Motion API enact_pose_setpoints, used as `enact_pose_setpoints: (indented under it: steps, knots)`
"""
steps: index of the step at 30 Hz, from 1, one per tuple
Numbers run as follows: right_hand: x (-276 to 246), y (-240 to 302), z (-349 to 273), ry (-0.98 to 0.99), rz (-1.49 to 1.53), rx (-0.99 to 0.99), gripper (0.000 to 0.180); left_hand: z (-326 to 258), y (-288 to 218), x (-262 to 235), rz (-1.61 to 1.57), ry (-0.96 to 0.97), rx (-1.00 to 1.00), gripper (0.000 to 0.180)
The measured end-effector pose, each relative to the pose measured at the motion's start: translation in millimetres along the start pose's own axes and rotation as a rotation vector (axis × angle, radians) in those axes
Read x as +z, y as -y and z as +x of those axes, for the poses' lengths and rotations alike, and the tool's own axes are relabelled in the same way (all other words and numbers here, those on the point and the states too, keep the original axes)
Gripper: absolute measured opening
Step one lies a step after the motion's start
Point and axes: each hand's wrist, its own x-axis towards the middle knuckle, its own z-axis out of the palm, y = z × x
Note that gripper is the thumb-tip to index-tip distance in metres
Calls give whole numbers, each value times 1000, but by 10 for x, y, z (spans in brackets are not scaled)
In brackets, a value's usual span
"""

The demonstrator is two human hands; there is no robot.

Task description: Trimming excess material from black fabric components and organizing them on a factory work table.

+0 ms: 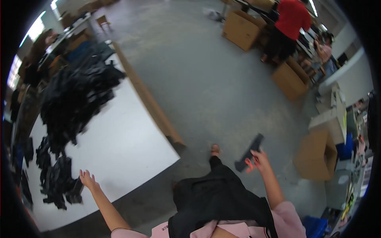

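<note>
Out to the side, my right hand (258, 159) is closed on a flat dark strip (248, 154) that looks like folded cloth. A small orange-red thing (249, 165), perhaps the handle of a tool, shows by the same fingers; its kind is too blurred to tell. My left hand (88, 180) reaches over the white table (127, 139) with its fingers apart and holds nothing. Closest to it is a small heap of black cloth pieces (61, 178). Farther up the table lies a larger pile of black cloth pieces (75, 99).
A brown board edge (145, 93) runs along the table's right side. Open cardboard boxes (317, 156) stand on the grey floor (190, 79) at right. A person in a red top (293, 20) stands at the far right, near a seated person in pink (323, 51). My foot (214, 150) shows ahead.
</note>
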Motion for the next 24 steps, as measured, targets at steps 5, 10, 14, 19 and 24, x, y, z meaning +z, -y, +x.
enact_pose_setpoints:
  steps: [5, 10, 14, 19, 24]
  knots:
    - [1186, 1312, 941, 340, -221, -153, 28, -1972, -289, 1517, -216, 558, 73, 47]
    - [1979, 2031, 1531, 589, -322, -153, 30, -3900, -442, 3489, -283, 1246, -238, 56]
    - [2375, 2248, 1905, 772, -222, 1, 30, -4402, -451, 4538, -152, 1322, -351, 47]
    - [2753, 2804, 2662, 776, -84, 86, 37, -4188, -606, 5615, -148, 1286, -496, 34]
    - [3472, 3397, 3531, 623, -192, -113, 29, -3631, -981, 6729, -208, 1247, -733, 32]
